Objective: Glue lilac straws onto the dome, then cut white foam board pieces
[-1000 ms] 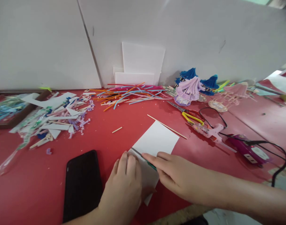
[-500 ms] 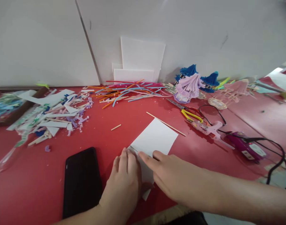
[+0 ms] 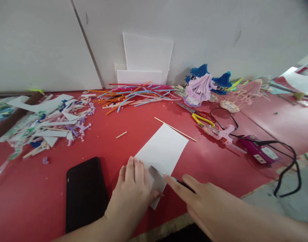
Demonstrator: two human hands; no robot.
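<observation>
A white sheet [image 3: 166, 143] lies slanted on the red table, a lifted or separate strip of it near my left hand. Its lower left part is under my left hand [image 3: 133, 185], whose fingers lie flat and slightly spread, the thumb near the lower edge. My right hand [image 3: 196, 198] is closed around a dark craft knife [image 3: 184, 185] with a bit of green, index finger stretched along it. The thin blade rests on the sheet, right of my left fingers. Just beyond the sheet's far corner lies a thin wooden stick [image 3: 176, 129].
A black phone [image 3: 86, 195] lies left of my left hand. Scraps [image 3: 55, 124] and coloured pipe cleaners [image 3: 136, 95] are farther back. At the right are yellow-handled pliers [image 3: 203, 119], a pink glue gun [image 3: 222, 134], a purple power strip [image 3: 260, 151] and small fuzzy-roofed models [image 3: 200, 89].
My right hand has moved down and to the right, drawing the knife away from my left fingertips. More of the knife shows. The whole view has shifted slightly.
</observation>
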